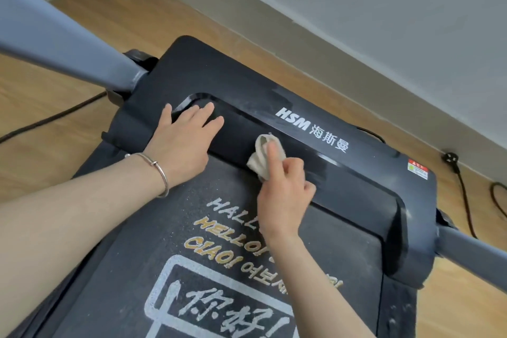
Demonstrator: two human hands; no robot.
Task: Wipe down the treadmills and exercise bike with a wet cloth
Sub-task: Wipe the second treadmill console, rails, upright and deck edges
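A black treadmill fills the view, its motor cover (274,96) printed with white HSM lettering and streaked with damp marks. The dusty belt (137,269) below carries printed greetings. My right hand (285,195) holds a small beige cloth (262,158), the index finger stretched over it and pressing it against the cover's inner edge. My left hand (183,137) lies flat with straight fingers on the cover's left corner; a silver bangle circles that wrist.
Grey upright posts rise at the left (55,44) and right (472,247) of the treadmill. A black power cable with a plug (451,159) lies on the wooden floor by the grey wall. Another cable runs at the left (49,118).
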